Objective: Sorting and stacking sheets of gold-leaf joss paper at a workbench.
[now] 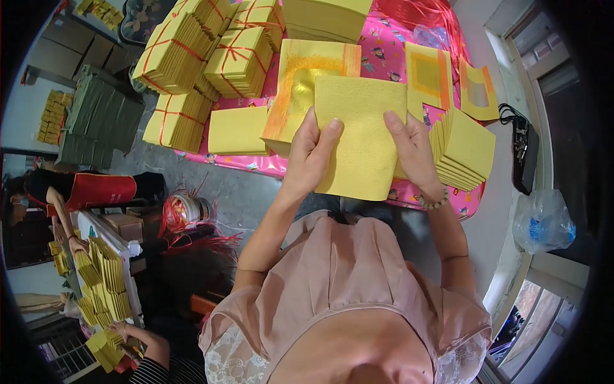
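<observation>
On the pink tablecloth (378,56), bundles (236,63) are standing far left. Nearer you, your left hand (313,152) and right hand (414,150) are gripping yellow paper (361,144) by opposite edges; light, even pressure should prevent creases.

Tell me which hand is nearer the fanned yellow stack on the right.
Right. The right hand is just beside the fanned yellow stack; the left hand is farther off, across the held yellow paper.

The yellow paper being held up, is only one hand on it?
No, the left hand grips one side of the yellow paper and the right hand grips the other.
</observation>
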Motion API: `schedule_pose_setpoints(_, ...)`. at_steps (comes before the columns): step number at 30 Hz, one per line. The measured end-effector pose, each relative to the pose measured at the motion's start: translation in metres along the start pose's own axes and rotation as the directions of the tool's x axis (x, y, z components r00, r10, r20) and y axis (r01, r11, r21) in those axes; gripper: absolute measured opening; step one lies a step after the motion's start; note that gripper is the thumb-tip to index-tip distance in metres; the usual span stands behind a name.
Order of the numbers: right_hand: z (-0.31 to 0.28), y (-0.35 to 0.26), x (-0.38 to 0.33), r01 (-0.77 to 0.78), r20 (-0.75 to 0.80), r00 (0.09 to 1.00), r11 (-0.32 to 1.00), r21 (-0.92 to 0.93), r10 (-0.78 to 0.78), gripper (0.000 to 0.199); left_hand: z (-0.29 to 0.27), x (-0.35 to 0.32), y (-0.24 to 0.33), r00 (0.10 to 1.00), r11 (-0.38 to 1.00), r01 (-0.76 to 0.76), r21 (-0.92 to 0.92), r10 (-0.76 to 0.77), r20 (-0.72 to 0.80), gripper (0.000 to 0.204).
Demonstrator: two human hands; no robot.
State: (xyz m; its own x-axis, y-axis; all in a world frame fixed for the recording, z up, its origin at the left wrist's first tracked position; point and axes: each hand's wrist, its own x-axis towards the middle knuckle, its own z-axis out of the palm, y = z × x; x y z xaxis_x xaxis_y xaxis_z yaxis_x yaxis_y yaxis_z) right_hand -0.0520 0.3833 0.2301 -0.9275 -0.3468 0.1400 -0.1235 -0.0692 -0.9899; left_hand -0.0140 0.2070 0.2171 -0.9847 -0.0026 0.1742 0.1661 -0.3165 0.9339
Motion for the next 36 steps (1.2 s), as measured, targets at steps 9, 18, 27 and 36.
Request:
schedule_pose_setpoints(9, 0.006, -0.003, -0.002, -0.142, 0.162, 0.975, 0.986, -0.082, 0.153, 0.037, -0.012, 0.0, 0.007, 0.999, 1.0, -0.012, 0.013, 0.013, -0.033, 0.035)
schedule_pose_setpoints(18, 0.013, 0.014, -0.006, -0.043, 0.253, 0.955, 0.915, -0.401, 0.155, 0.042, -0.029, -0.013, 0.013, 0.986, 0.991, -0.075, 0.113, 0.091, -0.14, 0.038)
schedule_pose_setpoints(27, 0.029, -0.015, -0.004, -0.18, 0.387, 0.826, 0.843, -0.507, 0.409, 0.025, -0.043, -0.028, 0.018, 0.939, 0.964, -0.177, 0.201, 0.226, -0.259, 0.032)
schedule_pose_setpoints(36, 0.031, 0.022, -0.006, -0.193, 0.406, 0.848, 0.912, -0.363, 0.341, 0.023, -0.055, -0.042, 0.026, 0.877, 0.93, -0.201, 0.306, 0.31, -0.366, 0.025)
